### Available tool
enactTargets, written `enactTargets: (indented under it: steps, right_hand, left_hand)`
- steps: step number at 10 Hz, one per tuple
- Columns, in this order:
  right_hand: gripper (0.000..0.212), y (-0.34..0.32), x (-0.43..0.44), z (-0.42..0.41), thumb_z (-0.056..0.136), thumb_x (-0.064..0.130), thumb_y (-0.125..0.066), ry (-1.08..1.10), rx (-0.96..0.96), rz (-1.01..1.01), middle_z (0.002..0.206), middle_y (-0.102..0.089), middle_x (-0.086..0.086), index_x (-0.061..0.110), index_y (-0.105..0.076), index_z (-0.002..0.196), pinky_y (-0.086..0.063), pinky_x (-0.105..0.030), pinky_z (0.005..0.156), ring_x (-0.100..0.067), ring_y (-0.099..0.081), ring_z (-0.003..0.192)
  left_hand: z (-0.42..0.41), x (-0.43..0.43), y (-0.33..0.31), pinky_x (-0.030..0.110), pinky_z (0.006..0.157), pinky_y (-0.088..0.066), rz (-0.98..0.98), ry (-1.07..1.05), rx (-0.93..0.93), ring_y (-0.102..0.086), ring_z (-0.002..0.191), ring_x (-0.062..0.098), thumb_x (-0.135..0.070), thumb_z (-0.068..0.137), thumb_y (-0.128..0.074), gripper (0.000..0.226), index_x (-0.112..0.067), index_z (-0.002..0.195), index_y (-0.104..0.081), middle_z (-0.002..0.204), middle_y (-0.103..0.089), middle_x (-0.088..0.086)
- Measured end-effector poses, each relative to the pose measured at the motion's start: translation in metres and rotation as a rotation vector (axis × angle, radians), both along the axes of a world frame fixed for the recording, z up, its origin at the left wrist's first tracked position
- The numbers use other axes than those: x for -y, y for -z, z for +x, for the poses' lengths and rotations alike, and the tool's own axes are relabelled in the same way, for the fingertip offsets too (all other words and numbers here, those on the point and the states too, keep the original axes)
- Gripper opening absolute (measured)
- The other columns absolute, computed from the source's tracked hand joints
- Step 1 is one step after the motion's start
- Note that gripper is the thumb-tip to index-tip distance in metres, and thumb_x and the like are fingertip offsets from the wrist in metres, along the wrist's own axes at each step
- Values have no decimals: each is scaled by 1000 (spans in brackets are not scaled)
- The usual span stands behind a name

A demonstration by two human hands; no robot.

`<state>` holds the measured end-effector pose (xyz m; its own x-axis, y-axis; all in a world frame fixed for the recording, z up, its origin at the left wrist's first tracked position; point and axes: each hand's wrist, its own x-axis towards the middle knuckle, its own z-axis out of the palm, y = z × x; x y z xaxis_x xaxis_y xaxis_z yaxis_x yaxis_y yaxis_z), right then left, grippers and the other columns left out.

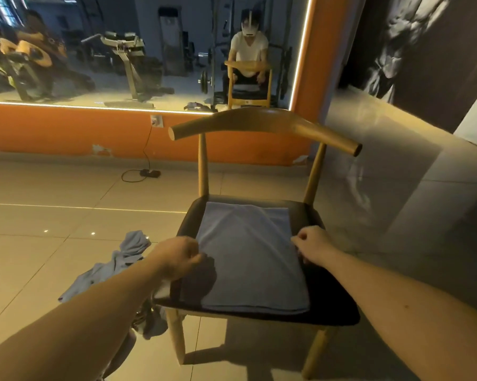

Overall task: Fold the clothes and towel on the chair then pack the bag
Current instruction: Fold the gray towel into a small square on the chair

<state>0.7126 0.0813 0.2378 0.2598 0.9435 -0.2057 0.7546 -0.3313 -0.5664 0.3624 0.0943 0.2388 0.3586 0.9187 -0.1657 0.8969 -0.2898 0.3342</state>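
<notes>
A light blue towel [248, 257] lies flat on the dark seat of a wooden chair [333, 306]. My left hand [181, 259] pinches the towel's left edge at mid-length. At the towel's right edge my right hand [311, 244] is closed on the cloth. A crumpled blue garment [116, 268] lies on the floor left of the chair, partly hidden behind my left forearm. No bag shows in view.
The chair's curved wooden backrest [265, 125] rises behind the seat. A large wall mirror [138, 50] shows gym machines and my reflection. A power strip with cable [149, 173] lies on the tiled floor by the orange wall.
</notes>
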Motion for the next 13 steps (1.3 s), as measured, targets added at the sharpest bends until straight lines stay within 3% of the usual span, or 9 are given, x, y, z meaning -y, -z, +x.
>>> enactTargets:
  steps: [1,3,5,6,7,8,9,11,13]
  right_hand:
    - [14,5,-40,-6,99,22,-58,171,-26,114,97,-71,-6,18,-66,88,-59,-41,82,-22,-66,83]
    - [30,26,-115,-13,99,24,-61,377,-71,188,126,-64,-9,14,-60,127,-50,-37,95,-31,-62,116]
    - [20,71,-169,-3,101,17,-55,486,-100,222,116,-63,-9,16,-61,120,-50,-36,88,-27,-61,105]
    - [11,76,-174,5,101,17,-58,468,6,255,112,-64,-8,18,-63,110,-53,-39,91,-28,-63,104]
    - [14,73,-173,7,99,20,-61,450,81,238,114,-65,-9,17,-64,113,-51,-40,91,-30,-63,109]
    - [25,66,-169,-3,99,26,-57,355,372,304,127,-60,-10,14,-63,121,-45,-44,102,-31,-55,121]
    - [37,66,-166,-20,100,32,-53,165,365,401,134,-55,-8,14,-56,133,-41,-43,107,-27,-50,126]
    - [61,84,-155,-37,107,43,-35,-96,304,275,166,-23,-7,13,-24,159,-20,-41,124,-24,-19,153]
    - [72,104,-154,-29,105,58,-19,-237,461,79,170,-6,-5,15,-10,162,-3,-42,127,-22,-1,156]
  left_hand:
    - [23,-43,13,26,70,-47,84,-181,135,-62,84,13,-42,99,-61,15,-29,92,-61,90,-62,-6]
    - [62,-119,52,42,90,-52,214,-264,124,-60,108,29,-28,98,-58,22,-13,112,-65,122,-61,11]
    - [67,-148,85,47,128,-12,93,-171,33,-10,158,25,-52,108,-32,63,-19,161,-25,171,-13,3]
    - [59,-149,95,45,129,0,65,-114,-67,4,158,20,-61,106,-19,72,-22,165,-6,172,4,-1]
    - [59,-152,95,46,129,-1,41,-127,-27,2,158,19,-61,106,-17,70,-23,164,-13,172,0,-3]
    - [64,-161,85,50,119,-35,127,-244,208,-46,139,28,-46,108,-30,44,-23,134,-56,149,-51,6]
    - [65,-171,73,47,103,-49,239,-401,212,-55,112,24,-35,107,-45,30,-15,124,-59,122,-60,6]
    - [69,-185,69,39,91,-51,138,-536,323,-60,100,22,-23,102,-57,20,-14,120,-61,107,-62,6]
    - [65,-179,71,41,105,-43,431,-372,154,-49,118,23,-19,100,-58,30,-16,130,-56,129,-54,5]
